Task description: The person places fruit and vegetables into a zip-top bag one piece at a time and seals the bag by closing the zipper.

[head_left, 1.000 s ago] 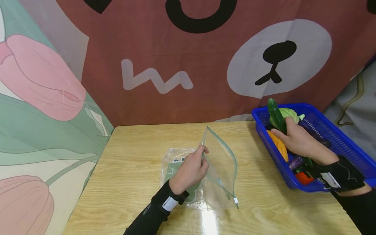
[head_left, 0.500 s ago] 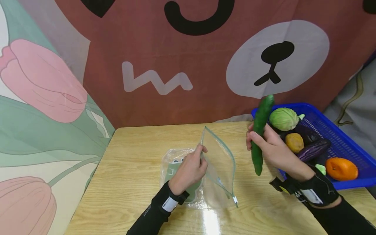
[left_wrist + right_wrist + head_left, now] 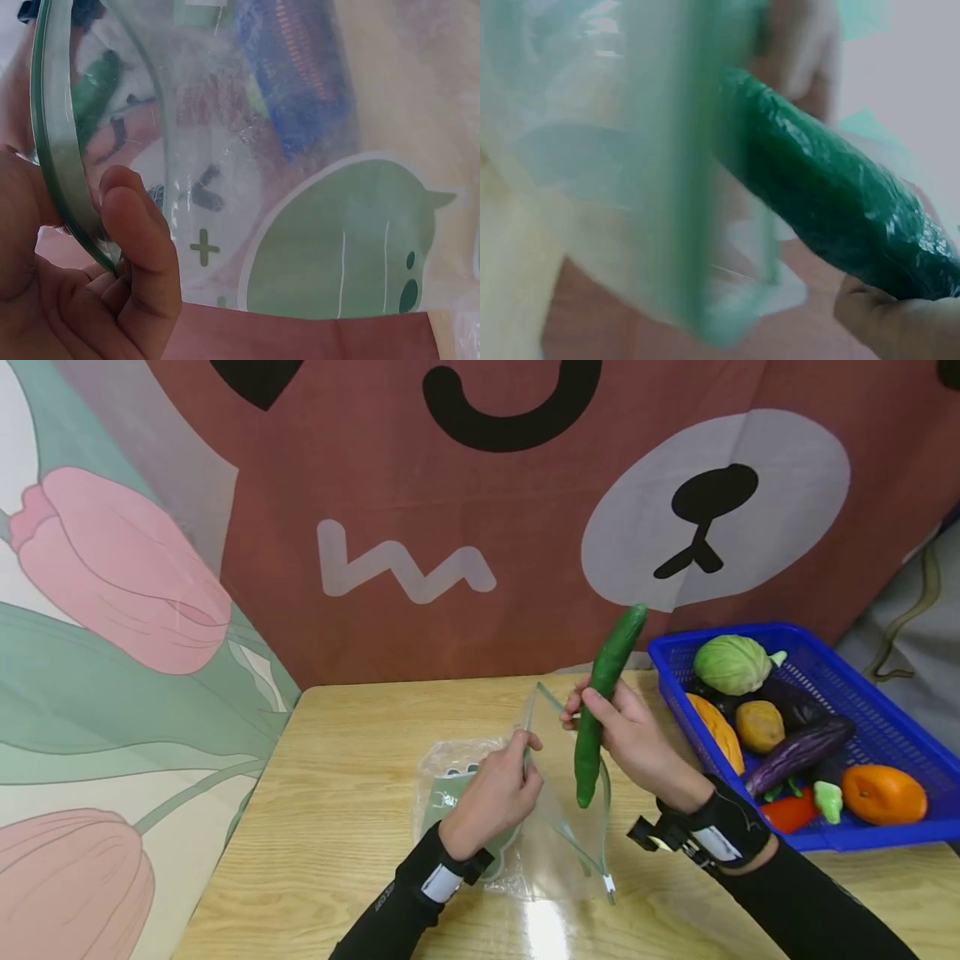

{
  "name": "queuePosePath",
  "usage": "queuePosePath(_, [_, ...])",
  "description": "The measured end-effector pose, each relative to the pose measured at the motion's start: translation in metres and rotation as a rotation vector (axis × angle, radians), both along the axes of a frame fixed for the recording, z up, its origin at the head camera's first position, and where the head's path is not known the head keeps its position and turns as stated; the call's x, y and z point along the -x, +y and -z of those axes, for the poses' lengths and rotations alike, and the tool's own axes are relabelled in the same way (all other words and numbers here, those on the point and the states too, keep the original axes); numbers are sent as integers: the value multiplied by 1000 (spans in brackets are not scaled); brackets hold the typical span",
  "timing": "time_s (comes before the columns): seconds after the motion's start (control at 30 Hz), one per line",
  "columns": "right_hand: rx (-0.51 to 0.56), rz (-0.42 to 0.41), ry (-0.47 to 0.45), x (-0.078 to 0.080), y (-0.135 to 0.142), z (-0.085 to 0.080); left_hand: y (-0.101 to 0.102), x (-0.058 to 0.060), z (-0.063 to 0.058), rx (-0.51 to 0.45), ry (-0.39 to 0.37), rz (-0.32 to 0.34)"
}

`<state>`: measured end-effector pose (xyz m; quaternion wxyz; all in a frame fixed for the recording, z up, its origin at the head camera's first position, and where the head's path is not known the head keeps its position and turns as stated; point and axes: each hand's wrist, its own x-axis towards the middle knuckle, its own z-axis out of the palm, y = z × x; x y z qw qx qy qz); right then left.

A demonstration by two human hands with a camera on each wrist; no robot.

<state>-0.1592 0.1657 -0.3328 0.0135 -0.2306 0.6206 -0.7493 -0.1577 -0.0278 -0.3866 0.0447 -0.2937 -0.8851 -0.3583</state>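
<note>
The right hand (image 3: 633, 739) grips the cucumber (image 3: 602, 702) by the clear bag (image 3: 558, 852), long axis slanting lower left to upper right. The left hand (image 3: 491, 797), pinching the bag's rim (image 3: 54, 112), partly hides the green print (image 3: 442, 797).

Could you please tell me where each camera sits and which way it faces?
Head: worn on the head, facing forward and down at the zip bag and blue basket; left hand, right hand and sleeved forearms show.
Left wrist: worn there, facing the left hand pinching the zip bag; apparently the right hand at far left.
Right wrist: worn there, facing along the cucumber to the zip bag; right hand at lower right, blurred fingers above.
Both wrist views share the cucumber and zip bag.
</note>
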Motion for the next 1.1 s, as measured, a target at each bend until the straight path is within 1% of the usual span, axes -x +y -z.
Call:
queuePosePath(0.07, [-103, 17, -20, 2, -2, 4, 1, -1, -2, -7, 4, 4])
queuePosePath(0.17, [-293, 61, -32, 2, -2, 8, 0, -3, -6, -20, 8, 4])
queuePosePath(0.23, [-432, 101, -5, 0, 0, 9, -1, -3, -8, -25, 14, -1])
queuePosePath(0.37, [-627, 182, 90, -6, 3, 7, 0, -4, -12, -22, 54, -12])
queuePosePath(0.4, [-664, 193, 105, -7, 4, 6, 0, -5, -12, -24, 55, -10])
queuePosePath(0.47, [-704, 177, 108, -9, 4, 5, 1, -5, -14, -28, 55, -2])
queuePosePath(0.53, [-724, 130, 92, -9, 5, 5, 2, -5, -16, -36, 39, 8])
queuePosePath(0.6, [-719, 79, 74, -9, 5, 6, 4, -6, -16, -41, 17, 19])
queuePosePath(0.63, [-719, 69, 71, -10, 6, 7, 5, -6, -16, -40, 12, 22])
queuePosePath(0.7, [-717, 89, 69, -10, 6, 8, 6, -6, -15, -38, 13, 20])
queuePosePath(0.83, [-750, 197, 78, -11, 6, 9, 7, -6, -15, -44, 51, 6])
queuePosePath(0.87, [-747, 202, 63, -12, 7, 8, 8, -5, -16, -48, 62, 3])
queuePosePath(0.97, [-714, 151, 9, -13, 7, 6, 9, -6, -18, -57, 88, -2])
queuePosePath(1.1, [-604, 45, -80, -13, 8, 2, 10, -6, -23, -63, 110, -2])
